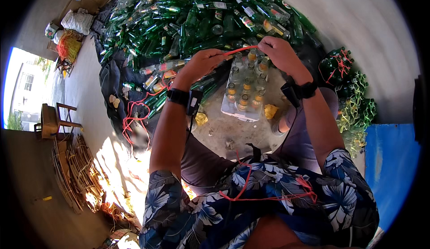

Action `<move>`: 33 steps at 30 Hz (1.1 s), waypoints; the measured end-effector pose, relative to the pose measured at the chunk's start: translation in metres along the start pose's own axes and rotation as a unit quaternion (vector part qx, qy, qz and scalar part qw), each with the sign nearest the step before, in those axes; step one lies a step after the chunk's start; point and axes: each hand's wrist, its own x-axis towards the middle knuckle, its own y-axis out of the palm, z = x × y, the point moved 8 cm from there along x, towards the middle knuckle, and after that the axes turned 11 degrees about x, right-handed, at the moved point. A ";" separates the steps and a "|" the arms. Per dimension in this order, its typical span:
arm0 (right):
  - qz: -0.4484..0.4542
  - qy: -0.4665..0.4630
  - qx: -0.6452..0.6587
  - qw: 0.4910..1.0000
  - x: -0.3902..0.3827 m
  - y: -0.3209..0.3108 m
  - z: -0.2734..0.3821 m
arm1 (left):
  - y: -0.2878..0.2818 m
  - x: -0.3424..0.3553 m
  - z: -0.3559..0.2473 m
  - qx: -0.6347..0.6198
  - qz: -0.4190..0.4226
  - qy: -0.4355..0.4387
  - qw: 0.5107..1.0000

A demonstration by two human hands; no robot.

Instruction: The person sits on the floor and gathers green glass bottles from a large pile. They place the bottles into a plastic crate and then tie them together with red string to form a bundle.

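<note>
A red plastic string [242,49] is stretched between my two hands, above a cluster of clear glass bottles. My left hand [204,65] has its fingers closed on one end of the stretch. My right hand [280,54] pinches the other end, a little higher. Below them, several clear bottles [247,85] with yellow labels stand upright, packed in rows on a white base [241,113]. More red string [134,110] lies in loose loops to the left of my left forearm. Another length of red string [251,199] lies across my shirt.
A large heap of green bottles [179,20] fills the far side on dark sheeting [109,76]. Tied bundles of green bottles [338,67] stand at right, by a blue panel [389,164]. Flattened cardboard [80,173] and a wooden chair [58,119] are at left.
</note>
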 end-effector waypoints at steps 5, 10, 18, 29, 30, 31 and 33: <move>-0.032 -0.011 -0.009 0.999 0.002 -0.014 -0.012 | -0.006 0.016 0.030 0.036 -0.038 0.017 0.999; -0.058 0.032 -0.033 0.997 0.007 -0.019 -0.035 | -0.020 0.019 0.049 0.083 -0.111 0.008 0.990; -0.128 0.142 0.177 0.965 0.019 -0.019 -0.117 | -0.029 0.028 0.052 0.037 -0.147 0.012 0.988; -0.276 0.151 0.349 0.883 0.010 -0.005 -0.182 | -0.008 0.077 0.075 0.037 -0.163 0.029 0.985; -0.271 0.176 0.384 0.865 0.004 -0.005 -0.189 | -0.005 0.080 0.067 0.066 -0.165 0.043 0.983; -0.295 0.162 0.385 0.860 0.000 -0.010 -0.196 | 0.000 0.085 0.056 0.095 -0.166 0.060 0.980; -0.320 0.154 0.401 0.844 -0.006 -0.015 -0.208 | 0.015 0.097 0.049 0.131 -0.143 0.063 0.979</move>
